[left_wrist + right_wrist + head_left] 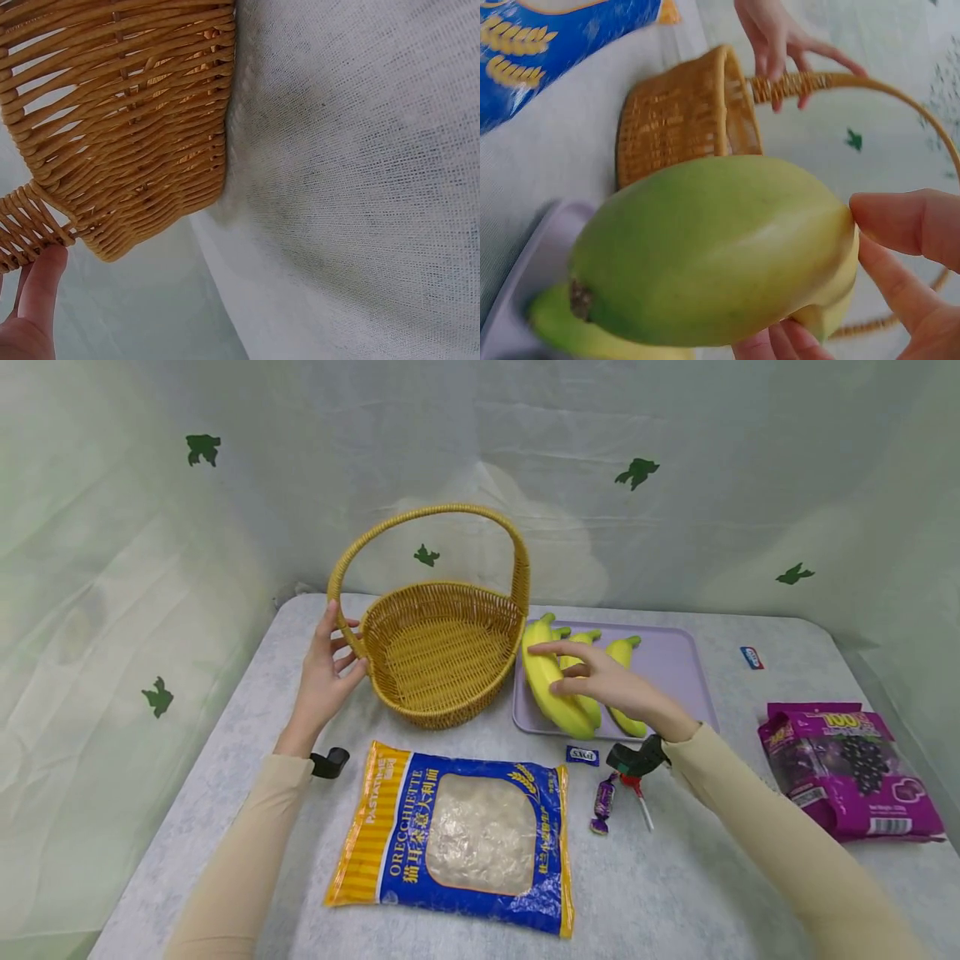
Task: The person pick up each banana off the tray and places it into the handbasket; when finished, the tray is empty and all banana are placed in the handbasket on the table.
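A woven wicker basket (438, 660) (127, 112) (675, 120) with a tall hoop handle stands at the middle back of the table. My left hand (326, 672) (34, 307) (772, 30) holds the base of that handle on the basket's left side, fingers laid over it. To the right of the basket, a lilac tray (675, 660) carries a bunch of yellow-green bananas (551, 693) (705, 247). My right hand (600, 681) (907, 225) grips the bananas, with the forefinger along the top and the other fingers under them.
A blue and yellow pasta bag (457, 835) (525, 52) lies flat in front of the basket. A purple wrapped sweet (603, 802) and a small blue packet (582, 755) lie beside it. A purple grape-sweet bag (851, 768) sits at the right edge. A pale curtain backs the table.
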Demonstrator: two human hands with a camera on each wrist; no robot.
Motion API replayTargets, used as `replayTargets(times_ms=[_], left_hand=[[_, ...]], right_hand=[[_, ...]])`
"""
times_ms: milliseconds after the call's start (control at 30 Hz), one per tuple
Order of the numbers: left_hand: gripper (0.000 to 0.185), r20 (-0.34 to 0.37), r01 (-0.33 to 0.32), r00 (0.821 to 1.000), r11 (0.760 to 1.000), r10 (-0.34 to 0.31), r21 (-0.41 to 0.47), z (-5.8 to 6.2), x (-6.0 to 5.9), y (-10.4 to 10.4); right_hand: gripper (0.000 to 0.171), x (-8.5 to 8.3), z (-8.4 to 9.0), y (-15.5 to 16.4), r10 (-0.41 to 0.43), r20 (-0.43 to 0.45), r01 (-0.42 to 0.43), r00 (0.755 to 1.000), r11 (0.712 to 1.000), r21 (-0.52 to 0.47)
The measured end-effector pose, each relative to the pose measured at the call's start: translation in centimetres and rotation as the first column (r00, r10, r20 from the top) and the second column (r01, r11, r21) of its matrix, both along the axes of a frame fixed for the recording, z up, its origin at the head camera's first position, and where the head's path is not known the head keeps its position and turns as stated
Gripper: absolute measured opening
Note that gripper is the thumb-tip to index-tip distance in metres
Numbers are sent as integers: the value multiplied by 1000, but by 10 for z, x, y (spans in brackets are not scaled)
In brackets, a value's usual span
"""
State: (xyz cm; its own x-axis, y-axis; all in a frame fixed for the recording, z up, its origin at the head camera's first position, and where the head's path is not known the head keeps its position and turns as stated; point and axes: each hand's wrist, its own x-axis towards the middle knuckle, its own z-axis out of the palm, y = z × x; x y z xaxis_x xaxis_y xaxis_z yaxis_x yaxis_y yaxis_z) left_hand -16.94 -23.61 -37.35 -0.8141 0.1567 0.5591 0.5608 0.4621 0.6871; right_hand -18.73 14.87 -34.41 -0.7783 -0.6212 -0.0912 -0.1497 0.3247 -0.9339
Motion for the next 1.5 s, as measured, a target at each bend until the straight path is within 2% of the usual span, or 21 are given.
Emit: replayTargets(times_ms=[200, 367, 500, 600, 633, 733, 800, 933, 1167, 1333, 1500], left_hand=[[94, -1, 7, 1000, 1000, -7, 3, 0, 0, 1], [95, -3, 17, 1000, 1000, -17, 16, -2, -1, 2], [92, 24, 13, 1000, 999, -14, 42, -15, -10, -7], [90, 40, 2, 999, 999, -4, 47, -26, -18, -13], [91, 38, 0, 999, 999, -2, 44, -26, -18, -13], [93, 29, 0, 1000, 999, -1, 34, -22, -16, -11], [94, 25, 3, 1000, 1000, -4, 30, -15, -12, -7], [93, 35, 10, 999, 1000, -11, 27, -5, -4, -3], [93, 78, 11, 997, 1000, -11, 6, -21, -16, -17], [93, 67, 21, 998, 1000, -21, 5, -24, -18, -22], [94, 63, 21, 998, 1000, -22, 4, -24, -18, -23]], right_hand=[[52, -10, 5, -37, 76, -67, -76, 995, 997, 7], [51, -21, 11, -69, 110, -82, -111, 991, 994, -17], [51, -32, 13, -97, 117, -100, -123, 988, 991, -50], [50, -40, 12, -116, 116, -124, -121, 986, 992, -38], [50, -42, 12, -122, 116, -136, -121, 984, 992, -30], [50, -47, 9, -140, 104, -162, -104, 981, 995, 8], [50, -49, 5, -150, 88, -171, -83, 981, 996, 35], [50, -52, -3, -167, 58, -152, -47, 987, 996, 73], [50, -55, -15, -185, 9, -136, 7, 991, 993, 117], [50, -56, -23, -195, -13, -127, 33, 992, 988, 152], [52, -55, -29, -204, -25, -155, 51, 988, 985, 165]])
